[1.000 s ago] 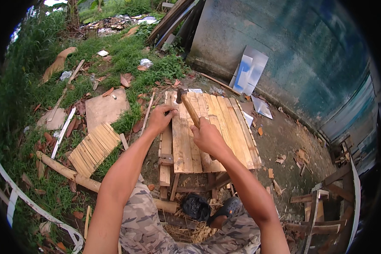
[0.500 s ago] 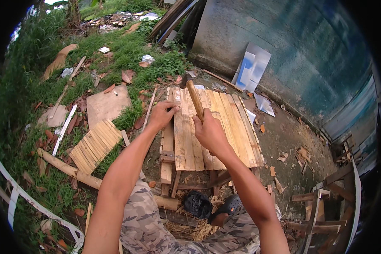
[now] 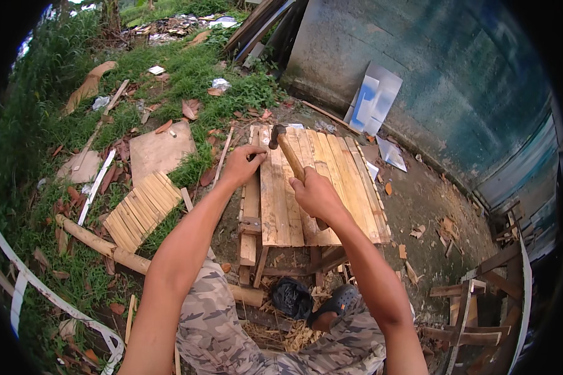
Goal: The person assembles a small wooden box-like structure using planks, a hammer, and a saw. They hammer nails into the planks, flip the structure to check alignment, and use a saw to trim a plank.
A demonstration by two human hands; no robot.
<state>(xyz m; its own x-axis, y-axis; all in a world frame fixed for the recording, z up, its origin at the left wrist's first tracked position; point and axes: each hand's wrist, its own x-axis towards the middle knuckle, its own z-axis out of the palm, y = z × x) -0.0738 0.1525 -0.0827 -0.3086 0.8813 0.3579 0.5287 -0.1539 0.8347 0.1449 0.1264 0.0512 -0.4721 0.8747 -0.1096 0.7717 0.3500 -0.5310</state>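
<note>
My right hand (image 3: 318, 199) is wrapped round the wooden handle of a hammer (image 3: 290, 155). The dark hammer head is low over the far left part of a panel of pale wooden slats (image 3: 333, 167), close to my left fingertips. Whether it touches the wood I cannot tell. At the panel's left edge my left hand (image 3: 243, 165) has thumb and fingers pinched together, and whatever sits between them is too small to make out. The panel lies flat on a low wooden bench (image 3: 249, 250), whose left plank shows beside it.
A bundle of short slats (image 3: 142, 211) and a flat brown board (image 3: 162, 153) lie on the grass at left, near a bamboo pole (image 3: 100, 245). A blue-grey wall (image 3: 419, 75) rises at right. Wooden frames (image 3: 463, 319) stand lower right; a black plastic bag (image 3: 292, 299) lies under the bench.
The hammer head has come down toward the slats near my left fingertips, and my right hand has shifted slightly right and lower. My left hand stays at the panel's edge.
</note>
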